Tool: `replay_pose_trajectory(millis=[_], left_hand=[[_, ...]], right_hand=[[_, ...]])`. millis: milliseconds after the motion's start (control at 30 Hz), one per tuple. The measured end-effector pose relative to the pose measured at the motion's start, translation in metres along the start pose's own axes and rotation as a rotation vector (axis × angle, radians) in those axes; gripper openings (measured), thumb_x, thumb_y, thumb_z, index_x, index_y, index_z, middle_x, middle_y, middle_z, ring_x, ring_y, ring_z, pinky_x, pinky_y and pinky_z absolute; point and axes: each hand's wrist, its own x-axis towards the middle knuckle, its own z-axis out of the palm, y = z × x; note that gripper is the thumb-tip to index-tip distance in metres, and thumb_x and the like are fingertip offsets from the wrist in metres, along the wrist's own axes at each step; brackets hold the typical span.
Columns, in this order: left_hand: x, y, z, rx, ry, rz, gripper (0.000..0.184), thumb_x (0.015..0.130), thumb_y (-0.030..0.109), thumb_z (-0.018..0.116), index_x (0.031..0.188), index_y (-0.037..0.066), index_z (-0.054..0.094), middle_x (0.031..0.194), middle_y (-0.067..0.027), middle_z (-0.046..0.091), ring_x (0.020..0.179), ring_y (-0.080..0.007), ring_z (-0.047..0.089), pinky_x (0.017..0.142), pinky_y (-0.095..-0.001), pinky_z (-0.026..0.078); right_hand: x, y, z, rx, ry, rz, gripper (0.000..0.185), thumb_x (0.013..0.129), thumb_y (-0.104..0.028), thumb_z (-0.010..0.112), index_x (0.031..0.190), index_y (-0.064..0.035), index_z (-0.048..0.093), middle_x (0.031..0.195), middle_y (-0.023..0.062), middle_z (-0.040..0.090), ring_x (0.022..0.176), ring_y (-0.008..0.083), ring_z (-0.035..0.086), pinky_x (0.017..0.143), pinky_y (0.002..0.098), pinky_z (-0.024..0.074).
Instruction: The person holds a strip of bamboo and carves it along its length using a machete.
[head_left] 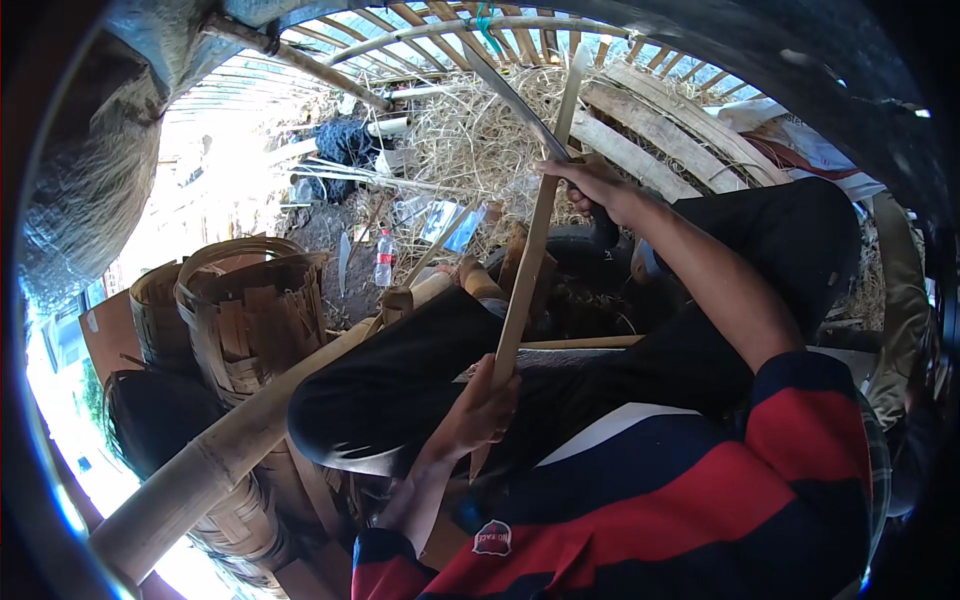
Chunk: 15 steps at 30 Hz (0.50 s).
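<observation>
My left hand [478,408] is closed around the lower part of a long, flat bamboo strip [532,262]. The strip rises steeply from my lap toward the top of the view. Farther up, my right hand [592,190] grips the dark handle of a machete [522,108], whose long blade points up and to the left. The blade crosses beside the strip just above my right hand. Some fingers of that hand lie against the strip; whether they also hold it I cannot tell.
A thick bamboo pole [235,440] runs diagonally at the left, beside woven bamboo baskets [255,320]. A plastic bottle [385,258] stands on the ground ahead, near a heap of shavings [470,130]. Split bamboo pieces [650,130] lie at upper right. My bent legs [400,380] frame the work area.
</observation>
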Motion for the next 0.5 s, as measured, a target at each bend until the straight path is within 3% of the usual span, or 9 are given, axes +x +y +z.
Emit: replay_pose_trajectory(millis=[67,133,233,300,500], left_hand=[[0.001,-0.009,-0.001,-0.032,0.031,-0.036,0.021,0.103,0.023,0.044,0.122,0.017,0.041,0.067,0.0070,0.041,0.046,-0.0015,0.034,0.038,-0.0194,0.029],[-0.002,-0.008,0.004,-0.074,0.075,-0.068,0.024,0.103,0.023,0.044,0.125,0.018,0.040,0.068,0.0066,0.042,0.047,-0.0020,0.036,0.039,-0.0201,0.031],[-0.009,-0.005,0.013,0.149,0.117,-0.011,0.029,0.101,0.018,0.046,0.128,0.017,0.036,0.070,0.0055,0.043,0.046,-0.0029,0.038,0.038,-0.0204,0.032],[-0.014,-0.008,0.012,0.072,0.088,0.016,0.033,0.098,0.012,0.049,0.128,0.017,0.034,0.071,0.0041,0.043,0.046,-0.0026,0.038,0.038,-0.0202,0.031],[-0.014,0.004,0.001,-0.120,-0.015,0.050,0.031,0.097,0.010,0.051,0.125,0.014,0.039,0.070,0.0047,0.038,0.046,-0.0016,0.032,0.039,-0.0180,0.026]], right_hand=[[-0.005,-0.002,0.014,0.002,0.052,0.043,0.040,0.081,-0.045,0.073,0.081,-0.0102,0.053,0.055,-0.0061,0.041,0.044,0.0027,0.037,0.042,0.0204,0.0316],[0.001,0.006,0.021,0.011,0.081,0.088,0.035,0.080,-0.039,0.074,0.076,-0.0099,0.054,0.054,-0.0049,0.043,0.044,0.0043,0.039,0.042,0.0232,0.0335],[0.001,0.015,0.027,-0.012,0.130,0.144,0.022,0.078,-0.024,0.070,0.071,-0.0041,0.063,0.057,0.0014,0.052,0.045,0.0100,0.047,0.043,0.0283,0.0392],[-0.003,0.012,0.031,0.018,0.127,0.134,0.022,0.078,-0.024,0.070,0.072,-0.0040,0.063,0.057,0.0012,0.051,0.045,0.0100,0.046,0.043,0.0282,0.0388],[-0.034,-0.008,0.055,0.213,0.055,0.063,0.020,0.080,-0.023,0.070,0.077,-0.0058,0.060,0.056,-0.0021,0.047,0.044,0.0078,0.043,0.043,0.0268,0.0370]])
